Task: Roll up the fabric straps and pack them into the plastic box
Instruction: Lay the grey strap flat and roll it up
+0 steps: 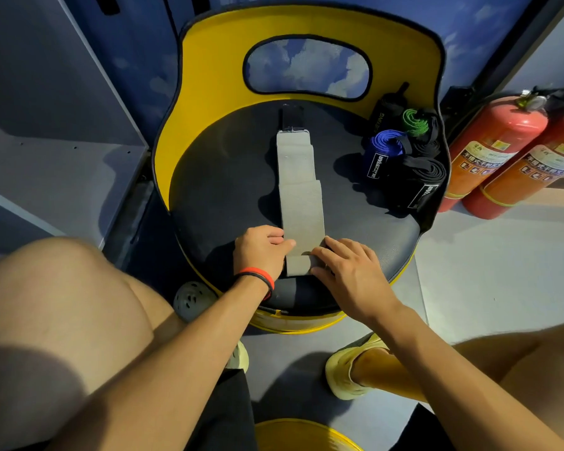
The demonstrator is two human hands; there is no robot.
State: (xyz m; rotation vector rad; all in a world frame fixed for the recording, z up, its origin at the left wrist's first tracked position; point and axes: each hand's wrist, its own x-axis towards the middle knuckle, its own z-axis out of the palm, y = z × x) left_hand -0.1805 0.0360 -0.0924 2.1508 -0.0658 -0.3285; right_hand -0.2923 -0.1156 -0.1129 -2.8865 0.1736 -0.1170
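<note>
Grey strap point(300, 196) is laid out flat down the middle of the black seat point(225, 190). Its near end is pinched at the edge by the left hand point(261, 252), thumb on top, and pressed down by the right hand point(349, 271), fingers flat. Rolled straps point(404, 157) are piled at the seat's back right, well apart from it.

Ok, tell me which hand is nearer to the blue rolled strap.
Right. The right hand rests on the near end of the grey strap, on the side where the blue rolled strap stands, farther back. The left hand is at the strap's opposite edge, farther away.
</note>
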